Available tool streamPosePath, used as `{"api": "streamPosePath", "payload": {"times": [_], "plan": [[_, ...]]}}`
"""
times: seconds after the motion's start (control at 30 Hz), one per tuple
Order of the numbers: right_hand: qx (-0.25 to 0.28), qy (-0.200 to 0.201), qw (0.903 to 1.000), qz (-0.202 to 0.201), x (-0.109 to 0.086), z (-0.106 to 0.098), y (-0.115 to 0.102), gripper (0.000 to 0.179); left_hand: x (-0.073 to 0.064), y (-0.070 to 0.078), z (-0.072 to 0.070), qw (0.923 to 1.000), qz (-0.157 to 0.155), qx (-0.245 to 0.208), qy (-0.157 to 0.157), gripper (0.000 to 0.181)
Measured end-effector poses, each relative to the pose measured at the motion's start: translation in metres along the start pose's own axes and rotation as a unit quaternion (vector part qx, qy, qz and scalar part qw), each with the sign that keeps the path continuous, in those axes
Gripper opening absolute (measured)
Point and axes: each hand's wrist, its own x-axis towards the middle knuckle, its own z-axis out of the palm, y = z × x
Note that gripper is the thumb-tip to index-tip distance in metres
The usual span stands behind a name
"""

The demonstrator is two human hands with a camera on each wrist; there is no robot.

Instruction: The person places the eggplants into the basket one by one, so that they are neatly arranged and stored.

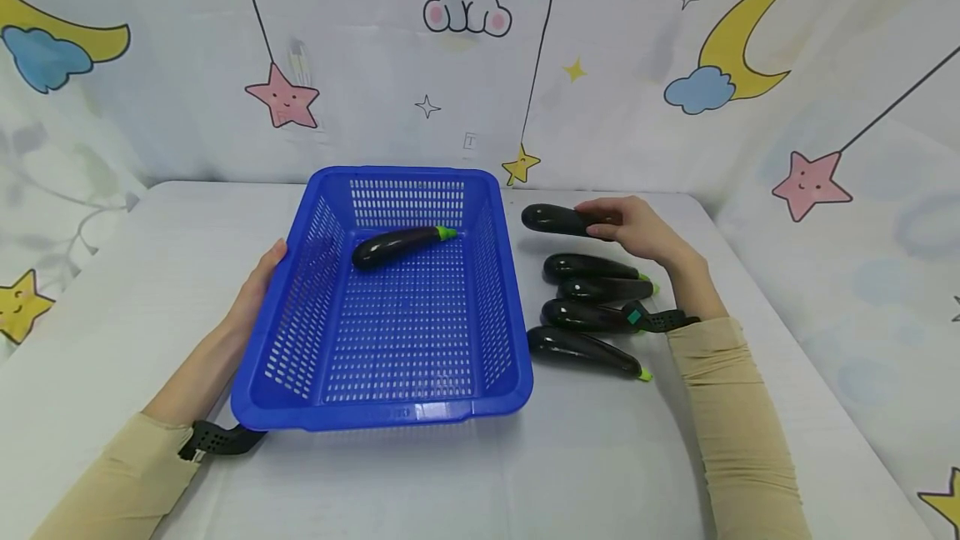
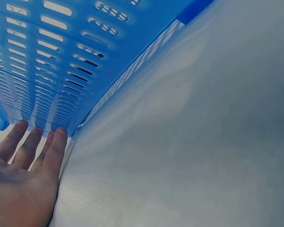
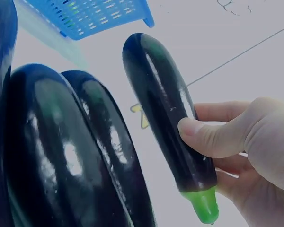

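A blue perforated plastic basket (image 1: pixel 405 414) stands on the table, with one dark eggplant (image 1: pixel 397 247) lying inside towards its far end. My left hand (image 1: pixel 255 286) is at the basket's left side; in the left wrist view its fairly straight fingers (image 2: pixel 56 153) touch the outer wall, and the thumb is out of sight there. To the right of the basket, my right hand (image 1: pixel 637 227) pinches another eggplant (image 3: pixel 168 109) near its green stem end, the thumb on one side and fingers behind. Between this hand and my body lie several more eggplants (image 1: pixel 581 349) in a row.
A white cloth (image 1: pixel 465 482) covers the table. Behind it hangs a white curtain (image 1: pixel 375 65) printed with stars and moons. The basket's right rim is close to the row of eggplants.
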Motion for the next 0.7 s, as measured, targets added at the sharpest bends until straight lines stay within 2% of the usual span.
{"api": "streamPosePath", "payload": {"times": [0.43, 0.7], "plan": [[-0.014, 0.002, 0.9998, -0.017, 0.002, -0.002, -0.017, 0.038, 0.000, 0.000, -0.001, 0.9997, 0.000, -0.020, -0.010, 0.072], [-0.024, 0.006, 0.9989, -0.039, 0.006, -0.013, -0.034, 0.037, 0.000, 0.001, 0.000, 0.9999, -0.008, -0.008, 0.000, 0.075]]}}
